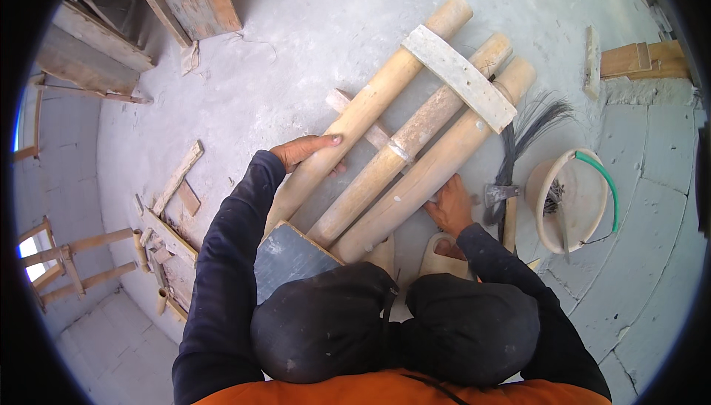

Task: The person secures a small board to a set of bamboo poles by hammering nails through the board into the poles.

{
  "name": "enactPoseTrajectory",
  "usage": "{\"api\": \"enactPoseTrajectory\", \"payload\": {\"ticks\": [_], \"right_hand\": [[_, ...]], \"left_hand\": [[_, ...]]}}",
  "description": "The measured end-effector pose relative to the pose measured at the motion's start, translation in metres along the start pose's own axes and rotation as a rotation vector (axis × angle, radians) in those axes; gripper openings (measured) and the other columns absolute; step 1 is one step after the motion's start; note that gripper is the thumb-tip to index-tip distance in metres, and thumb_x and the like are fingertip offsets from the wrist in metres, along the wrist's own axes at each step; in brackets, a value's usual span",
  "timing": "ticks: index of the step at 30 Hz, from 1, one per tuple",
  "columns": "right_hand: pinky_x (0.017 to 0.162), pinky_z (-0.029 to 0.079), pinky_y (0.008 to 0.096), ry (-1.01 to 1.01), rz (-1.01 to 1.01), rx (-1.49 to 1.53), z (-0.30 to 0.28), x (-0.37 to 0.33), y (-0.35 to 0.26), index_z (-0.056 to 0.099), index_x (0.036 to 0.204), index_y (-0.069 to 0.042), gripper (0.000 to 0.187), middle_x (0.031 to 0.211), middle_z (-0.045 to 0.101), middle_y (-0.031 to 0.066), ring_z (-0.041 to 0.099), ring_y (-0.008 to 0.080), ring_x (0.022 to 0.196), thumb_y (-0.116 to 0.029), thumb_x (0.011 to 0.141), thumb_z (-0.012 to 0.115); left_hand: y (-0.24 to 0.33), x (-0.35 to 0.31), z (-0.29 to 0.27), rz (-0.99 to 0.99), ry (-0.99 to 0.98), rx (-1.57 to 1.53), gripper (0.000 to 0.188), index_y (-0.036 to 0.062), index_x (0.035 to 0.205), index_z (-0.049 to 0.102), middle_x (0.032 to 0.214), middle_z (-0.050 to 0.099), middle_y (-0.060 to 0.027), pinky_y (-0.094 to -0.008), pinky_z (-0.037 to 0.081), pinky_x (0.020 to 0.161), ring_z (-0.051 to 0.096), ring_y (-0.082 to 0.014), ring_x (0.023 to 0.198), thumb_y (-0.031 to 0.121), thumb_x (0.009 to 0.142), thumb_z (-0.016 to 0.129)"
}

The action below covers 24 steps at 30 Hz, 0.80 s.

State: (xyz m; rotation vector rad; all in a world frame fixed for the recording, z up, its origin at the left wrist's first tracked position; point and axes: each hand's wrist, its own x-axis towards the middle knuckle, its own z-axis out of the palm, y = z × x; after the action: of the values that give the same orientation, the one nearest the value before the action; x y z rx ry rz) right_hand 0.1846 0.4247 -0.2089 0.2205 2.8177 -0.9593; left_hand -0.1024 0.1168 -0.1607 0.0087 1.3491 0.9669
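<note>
Below, three poles [400,153] lie side by side on the concrete floor [296,42], joined near their far ends by a flat crosspiece [459,77]. The left hand [311,151] curls over the left pole, gripping it. The right hand [450,208] rests flat and open against the right pole. A hatchet [503,205] and a bucket [574,197] sit just right of the poles.

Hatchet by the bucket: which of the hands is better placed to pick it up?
Probably the right hand: it rests on the nearest pole, just beside the hatchet lying on the floor. The left hand grips the far pole, across the whole frame.
</note>
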Motion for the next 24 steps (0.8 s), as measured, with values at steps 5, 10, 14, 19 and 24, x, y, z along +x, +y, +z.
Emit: {"api": "enactPoseTrajectory", "payload": {"ticks": [5,10,14,19,24], "right_hand": [[0.099,0.051,0.0517,0.053,-0.043,-0.009,0.003,0.001,0.008,0.069,0.120,0.006,0.047,0.122,0.059,0.0213,0.054,0.0422,0.116,-0.024,0.084,0.077],[0.098,0.050,0.0520,0.080,0.049,0.014,0.004,0.000,0.004,0.069,0.116,0.006,0.043,0.121,0.059,0.0215,0.053,0.0432,0.113,-0.021,0.082,0.076],[0.099,0.048,0.0517,0.093,0.055,-0.019,0.006,0.007,0.000,0.069,0.116,0.005,0.044,0.119,0.059,0.0217,0.054,0.0434,0.112,-0.019,0.081,0.076],[0.099,0.049,0.0527,0.062,0.104,-0.023,-0.005,0.011,-0.003,0.069,0.119,0.004,0.047,0.119,0.061,0.0215,0.055,0.0428,0.115,-0.017,0.078,0.077],[0.098,0.053,0.0530,0.062,0.143,0.071,-0.007,0.016,-0.005,0.070,0.122,0.001,0.049,0.123,0.061,0.0207,0.055,0.0425,0.119,-0.014,0.075,0.076]], "left_hand": [[-0.007,-0.001,-0.012,-0.028,-0.082,-0.036,0.088,-0.0040,0.129,0.068,0.116,0.078,-0.0232,-0.0376,0.062,0.091,0.077,-0.0251,0.096,0.077,0.097,0.060],[0.002,-0.012,-0.004,-0.002,-0.068,-0.056,0.089,-0.0021,0.127,0.069,0.118,0.077,-0.0235,-0.0376,0.062,0.090,0.076,-0.0243,0.096,0.081,0.098,0.055],[0.003,-0.002,-0.008,-0.011,-0.043,0.064,0.089,-0.0024,0.127,0.069,0.121,0.076,-0.0210,-0.0399,0.059,0.094,0.075,-0.0260,0.102,0.081,0.099,0.052],[0.012,-0.012,0.025,0.102,0.495,0.532,0.073,-0.0028,0.128,0.067,0.129,0.070,-0.0218,-0.0452,0.054,0.103,0.068,-0.0331,0.119,0.064,0.100,0.065],[0.016,-0.040,0.113,0.564,0.721,0.787,0.068,-0.0041,0.140,0.062,0.135,0.064,-0.0274,-0.0476,0.049,0.112,0.060,-0.0404,0.132,0.048,0.097,0.075]]}}
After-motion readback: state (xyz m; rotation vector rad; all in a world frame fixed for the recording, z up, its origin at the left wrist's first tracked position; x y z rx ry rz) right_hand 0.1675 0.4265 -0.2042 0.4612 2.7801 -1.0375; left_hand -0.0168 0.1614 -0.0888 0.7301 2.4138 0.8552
